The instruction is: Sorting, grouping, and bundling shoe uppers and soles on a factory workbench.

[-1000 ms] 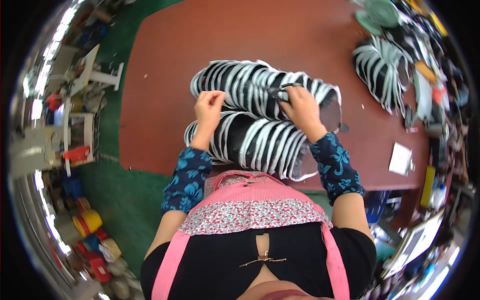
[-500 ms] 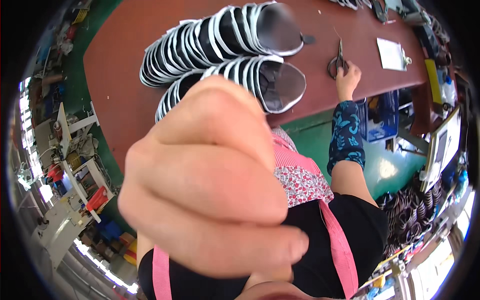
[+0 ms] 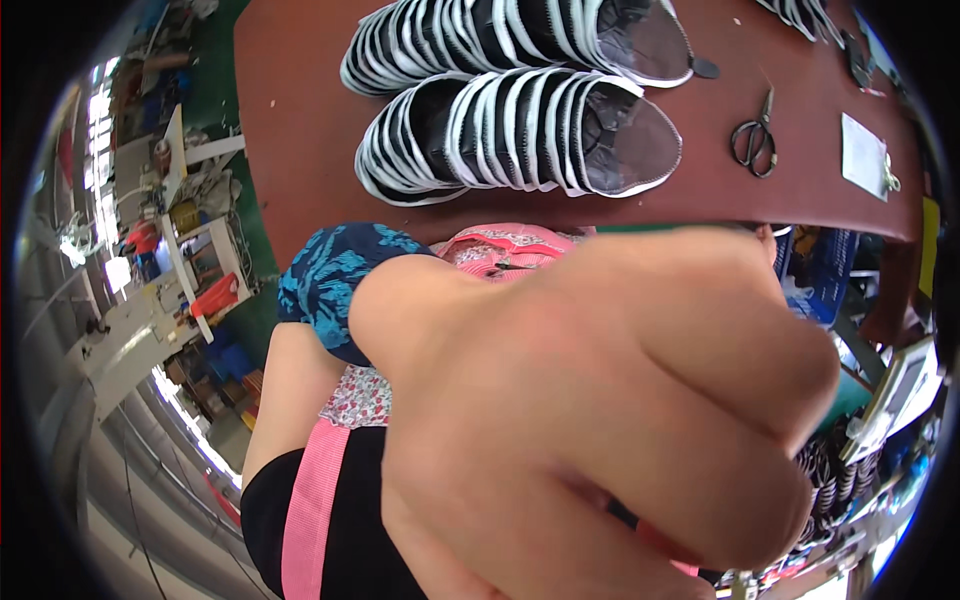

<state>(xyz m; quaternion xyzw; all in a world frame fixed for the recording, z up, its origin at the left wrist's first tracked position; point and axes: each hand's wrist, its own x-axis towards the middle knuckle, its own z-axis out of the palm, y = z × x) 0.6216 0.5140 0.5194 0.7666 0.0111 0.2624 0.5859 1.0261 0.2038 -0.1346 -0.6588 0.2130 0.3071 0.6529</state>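
My left hand (image 3: pixel 600 400) looms large, close to the camera, back of the hand outward. Its fingers are bent, with a narrow gap between two of them; the fingertips are hidden, as is anything they hold. Its forearm wears a dark blue patterned sleeve (image 3: pixel 330 285). Of my right hand, only what looks like a bit of finger (image 3: pixel 766 240) shows by the table edge, the rest covered by my left hand. Black-handled scissors (image 3: pixel 755 143) lie untouched on the table. Two rows of nested black shoe uppers with white edges, a nearer row (image 3: pixel 500 135) and a farther row (image 3: pixel 530 35), lie left of them.
The reddish-brown table (image 3: pixel 300 150) spans the far side. A clipboard with white paper (image 3: pixel 864 155) lies at its right, more uppers (image 3: pixel 805 15) at the far right corner. A blue crate (image 3: pixel 832 280) stands beneath the table's right side. White benches (image 3: pixel 150 330) stand at left.
My right hand has let go of the scissors and drawn back toward me. My left hand has shifted right across the view, its sleeve now showing. The view has shifted, placing the table higher.
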